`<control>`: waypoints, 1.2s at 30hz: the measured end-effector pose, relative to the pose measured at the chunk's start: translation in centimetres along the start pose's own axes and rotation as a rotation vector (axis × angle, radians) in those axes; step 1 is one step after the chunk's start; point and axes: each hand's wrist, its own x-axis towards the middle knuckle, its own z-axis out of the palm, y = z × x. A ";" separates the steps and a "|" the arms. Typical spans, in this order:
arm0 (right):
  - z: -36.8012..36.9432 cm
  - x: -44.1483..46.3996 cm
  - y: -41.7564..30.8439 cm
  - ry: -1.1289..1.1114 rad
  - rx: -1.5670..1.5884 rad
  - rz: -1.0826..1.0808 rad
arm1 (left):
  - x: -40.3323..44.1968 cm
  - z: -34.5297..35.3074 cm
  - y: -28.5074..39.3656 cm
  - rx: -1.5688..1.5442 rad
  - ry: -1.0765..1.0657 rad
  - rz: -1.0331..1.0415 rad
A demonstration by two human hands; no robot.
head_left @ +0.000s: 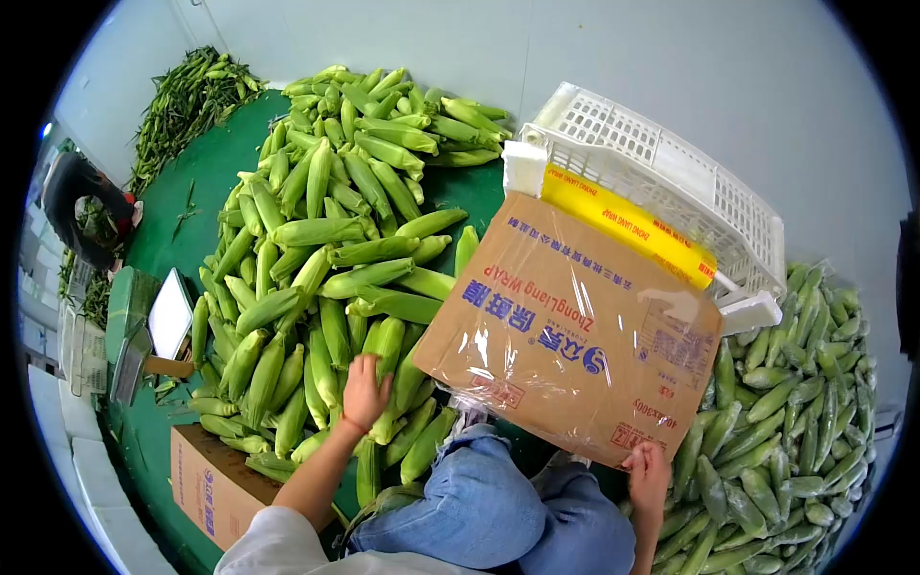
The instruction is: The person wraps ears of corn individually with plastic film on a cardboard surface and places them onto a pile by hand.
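My left hand [367,391] reaches into the pile of green-husked corn ears [316,278], its fingers apart and touching the ears. A corn ear [389,343] lies just past its fingertips. My right hand [649,468] is closed at the near edge of a flat cardboard box [565,335], pinching what looks like the edge of the clear cling film [613,436] stretched over it. The cardboard lies tilted above my knees. A yellow cling film roll box [628,225] sits along its far edge, against a white plastic crate.
The white crate [671,163] stands by the wall. Film-wrapped corn [786,412] is heaped at right. At left are an open cardboard box [216,479], a scale [171,316] and a bent-over person [86,206]. Husks [192,105] are piled at the back left.
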 end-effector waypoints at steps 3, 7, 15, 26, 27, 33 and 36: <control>-0.7 0.7 -0.8 -0.066 0.074 0.112 | 1.5 3.9 -1.9 0.019 -0.322 -0.434; -0.1 0.9 -0.5 -0.063 0.150 0.107 | 1.1 4.2 -4.2 -0.031 -0.299 -0.468; -0.1 0.4 -0.4 -0.054 0.204 0.162 | -5.9 -8.9 0.9 -1.367 -0.176 -0.821; 0.3 -2.2 -3.0 0.052 -0.316 0.029 | 8.3 -3.9 25.3 -0.150 -0.290 1.034; -0.4 -2.3 -3.3 0.075 -0.053 0.008 | 9.1 -3.5 25.7 -0.153 -0.345 1.018; 3.0 5.4 -7.4 0.226 -0.162 -0.433 | 11.8 -3.6 27.7 -0.035 -0.582 0.852; 3.7 9.6 -7.0 0.256 -0.661 -0.564 | 8.8 -2.6 25.7 -0.119 -0.124 0.842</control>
